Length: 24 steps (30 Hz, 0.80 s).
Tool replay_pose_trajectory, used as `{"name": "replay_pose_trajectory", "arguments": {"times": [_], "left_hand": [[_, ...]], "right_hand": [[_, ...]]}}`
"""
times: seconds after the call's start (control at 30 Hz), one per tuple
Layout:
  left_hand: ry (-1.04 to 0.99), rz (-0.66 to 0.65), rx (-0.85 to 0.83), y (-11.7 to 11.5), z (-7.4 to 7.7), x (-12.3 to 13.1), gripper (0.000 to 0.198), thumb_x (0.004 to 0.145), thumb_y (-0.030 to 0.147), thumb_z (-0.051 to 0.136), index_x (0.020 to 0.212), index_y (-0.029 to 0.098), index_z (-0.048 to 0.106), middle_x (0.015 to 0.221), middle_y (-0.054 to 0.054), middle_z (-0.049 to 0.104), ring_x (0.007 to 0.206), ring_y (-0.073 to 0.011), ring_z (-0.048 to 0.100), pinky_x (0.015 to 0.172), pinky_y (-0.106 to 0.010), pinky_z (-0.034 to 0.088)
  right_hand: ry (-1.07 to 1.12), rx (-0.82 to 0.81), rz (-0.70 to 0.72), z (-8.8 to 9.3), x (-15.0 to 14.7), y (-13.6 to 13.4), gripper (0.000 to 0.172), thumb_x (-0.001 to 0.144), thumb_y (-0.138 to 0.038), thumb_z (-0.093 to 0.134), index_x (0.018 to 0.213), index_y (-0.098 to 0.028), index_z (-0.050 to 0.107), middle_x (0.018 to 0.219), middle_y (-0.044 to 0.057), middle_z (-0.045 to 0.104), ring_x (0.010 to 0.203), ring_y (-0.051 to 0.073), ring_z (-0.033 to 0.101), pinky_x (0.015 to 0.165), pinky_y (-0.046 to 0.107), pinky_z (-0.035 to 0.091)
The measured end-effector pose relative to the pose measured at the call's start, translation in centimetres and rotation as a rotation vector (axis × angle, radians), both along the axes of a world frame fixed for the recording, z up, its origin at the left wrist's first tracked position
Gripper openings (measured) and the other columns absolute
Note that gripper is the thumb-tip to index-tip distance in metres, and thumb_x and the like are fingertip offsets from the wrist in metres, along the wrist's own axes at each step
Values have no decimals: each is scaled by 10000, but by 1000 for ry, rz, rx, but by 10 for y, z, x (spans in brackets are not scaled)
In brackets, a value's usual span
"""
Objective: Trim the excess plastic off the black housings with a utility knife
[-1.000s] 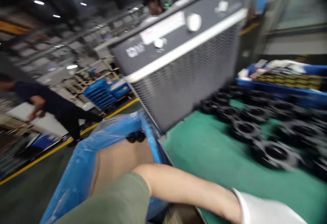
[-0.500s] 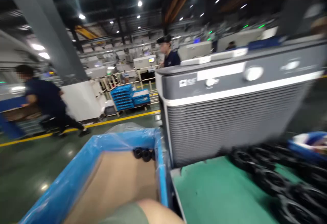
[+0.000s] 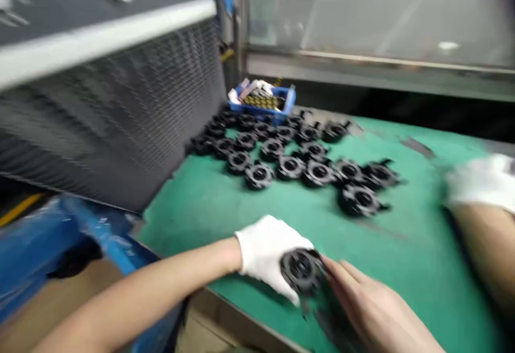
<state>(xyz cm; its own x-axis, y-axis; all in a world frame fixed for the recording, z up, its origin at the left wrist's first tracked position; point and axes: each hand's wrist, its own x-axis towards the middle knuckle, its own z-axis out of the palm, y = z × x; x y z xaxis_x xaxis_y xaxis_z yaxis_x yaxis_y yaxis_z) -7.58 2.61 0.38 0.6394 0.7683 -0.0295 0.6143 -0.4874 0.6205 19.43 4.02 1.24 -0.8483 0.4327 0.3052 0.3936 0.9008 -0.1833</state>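
My left hand (image 3: 265,254), in a white glove, grips a black round part (image 3: 301,271) just above the near edge of the green mat (image 3: 225,208). My right hand (image 3: 370,310) is bare and comes in from the bottom. Its fingers are stretched out towards the part and reach its right side. Several more black round parts (image 3: 289,166) lie in a loose cluster farther back on the mat. Motion blurs the whole view.
A grey grilled machine housing (image 3: 100,106) stands at the left. A blue lined box (image 3: 48,245) with a cardboard floor sits below it. A small blue tray (image 3: 287,98) lies behind the parts. Another white-gloved hand (image 3: 478,184) shows at the right edge; whose it is I cannot tell.
The view has swung from the factory floor and the blue box down and right onto the green mat. My left hand now holds a black part, and my right hand has come in.
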Motion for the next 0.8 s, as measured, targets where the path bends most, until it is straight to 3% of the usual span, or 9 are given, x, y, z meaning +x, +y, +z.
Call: {"name": "replay_pose_trajectory", "arguments": {"times": [0.1, 0.23, 0.43, 0.63, 0.8], "left_hand": [[-46, 30, 40, 1, -12, -3, 654, 658, 761, 915, 1025, 261, 706, 970, -39, 815, 914, -342, 818, 788, -408, 580], [-66, 34, 65, -6, -16, -4, 675, 662, 749, 929, 1062, 247, 720, 999, -39, 811, 944, -330, 809, 843, -393, 569], [-105, 50, 71, -10, -19, -6, 757, 709, 740, 921, 1258, 259, 721, 1141, -75, 829, 1102, -364, 806, 975, -411, 576], [-84, 18, 22, -6, -12, -6, 663, 731, 714, 922, 1176, 269, 713, 1080, -45, 829, 1033, -337, 810, 903, -383, 557], [-84, 9, 30, -6, -10, -6, 638, 758, 706, 907, 1167, 261, 703, 1091, -41, 821, 1009, -318, 800, 867, -374, 532]], "right_hand": [[-210, -62, -85, -6, 14, -12, 402, 1015, -64, 470, 1379, -169, 604, 830, -6, 637, 577, 153, 588, 512, 302, 396], [-251, 4, -73, -6, 13, -10, 493, 970, -37, 468, 1447, -141, 536, 854, 1, 634, 595, 149, 540, 533, 317, 326], [-245, 21, -1, -1, 19, -4, 392, 1058, -50, 404, 1419, -127, 535, 847, -1, 629, 623, 145, 556, 566, 308, 347], [-216, -70, -10, -2, 22, -5, 258, 1157, -197, 464, 1377, -126, 579, 860, -5, 610, 626, 137, 556, 578, 301, 383], [-248, -37, -22, 4, 22, -10, 294, 1128, -157, 460, 1389, -118, 591, 832, -5, 606, 603, 144, 547, 552, 330, 343]]}}
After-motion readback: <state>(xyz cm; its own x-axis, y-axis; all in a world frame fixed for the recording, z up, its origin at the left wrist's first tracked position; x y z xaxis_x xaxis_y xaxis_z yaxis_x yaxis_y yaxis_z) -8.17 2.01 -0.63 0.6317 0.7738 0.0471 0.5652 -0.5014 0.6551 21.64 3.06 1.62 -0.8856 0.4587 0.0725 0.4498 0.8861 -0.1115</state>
